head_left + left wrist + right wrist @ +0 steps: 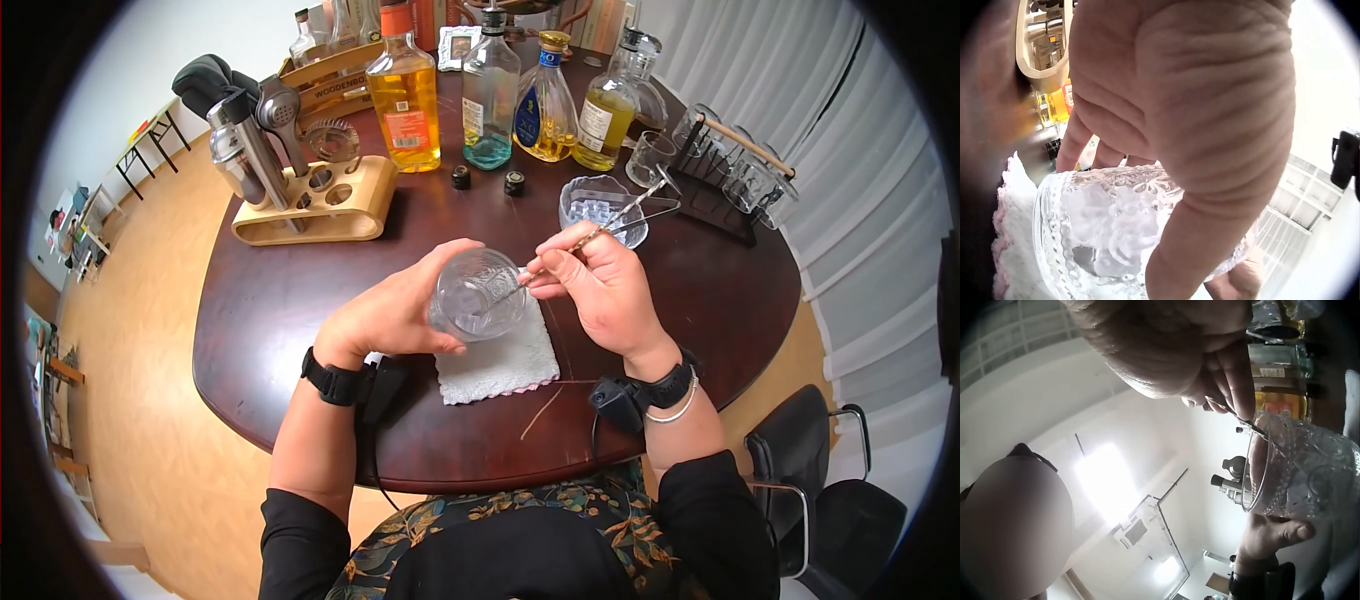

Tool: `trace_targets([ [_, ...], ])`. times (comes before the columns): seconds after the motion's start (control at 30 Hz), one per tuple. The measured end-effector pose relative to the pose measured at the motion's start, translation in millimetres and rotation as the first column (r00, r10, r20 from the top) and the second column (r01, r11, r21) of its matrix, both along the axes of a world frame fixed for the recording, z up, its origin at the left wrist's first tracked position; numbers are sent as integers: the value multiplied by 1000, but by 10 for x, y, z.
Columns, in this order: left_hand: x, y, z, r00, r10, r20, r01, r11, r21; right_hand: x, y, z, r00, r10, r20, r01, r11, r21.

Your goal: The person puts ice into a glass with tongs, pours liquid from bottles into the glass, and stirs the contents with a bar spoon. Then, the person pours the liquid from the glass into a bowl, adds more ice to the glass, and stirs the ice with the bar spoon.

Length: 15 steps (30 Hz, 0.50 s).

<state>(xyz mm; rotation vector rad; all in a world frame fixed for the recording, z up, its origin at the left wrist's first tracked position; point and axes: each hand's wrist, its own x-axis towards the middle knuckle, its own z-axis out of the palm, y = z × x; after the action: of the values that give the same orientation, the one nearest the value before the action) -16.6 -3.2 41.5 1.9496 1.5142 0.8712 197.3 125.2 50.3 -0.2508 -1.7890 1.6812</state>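
Head view had it plainest from where I stood: the patterned glass [460,291] was in the person's left hand [393,306], over a small towel [500,376] near the front edge of the counter [270,330], roughly midway between its left and right edges. That hand was curled just as wide as the glass, fingers round the far side and thumb on the near side. The right hand [602,292] pinched a long twisted spoon [630,207] partway along its stem, the lower end inside the glass, the upper end slanting toward the counter's back right.

I took this for stirring the clear lumps [1110,219] in there, which looked like ice. Done well, I judged, it wanted a loose pinch so the stem could turn between thumb and fingers, the tip sliding along the inner wall rather than knocking the lumps about. The left hand did best to hold low, clear of the rim, and keep the glass from tipping.

The glass lay squarely within the left hand's grip and just beside the right hand, to its left. Whether its base touched the towel, I couldn't tell.
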Motion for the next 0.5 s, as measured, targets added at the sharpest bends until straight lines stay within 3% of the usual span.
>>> trace_targets([
  [0.2, 6, -6, 1, 998, -9, 54, 8, 1000, 20, 62, -51, 109, 993, -20, -114, 14, 998, -56],
  [0.33, 7, 2, 6, 998, -17, 61, 16, 1000, 15, 119, -89, 188, 978, -98, -185, 112, 992, 64],
  [0.4, 0, 4, 7, 998, -21, 58, 19, 1000, 24, 174, -46, 192, 971, -140, -192, 206, 902, 381],
  [0.47, -17, 11, -22, 998, -24, 51, 22, 999, 42, 240, -32, 268, 971, -143, -192, 237, 692, 682],
  [0.5, -23, 12, -36, 998, -19, 60, 17, 999, 33, 235, -15, 289, 973, 22, -231, 167, 623, 764],
])
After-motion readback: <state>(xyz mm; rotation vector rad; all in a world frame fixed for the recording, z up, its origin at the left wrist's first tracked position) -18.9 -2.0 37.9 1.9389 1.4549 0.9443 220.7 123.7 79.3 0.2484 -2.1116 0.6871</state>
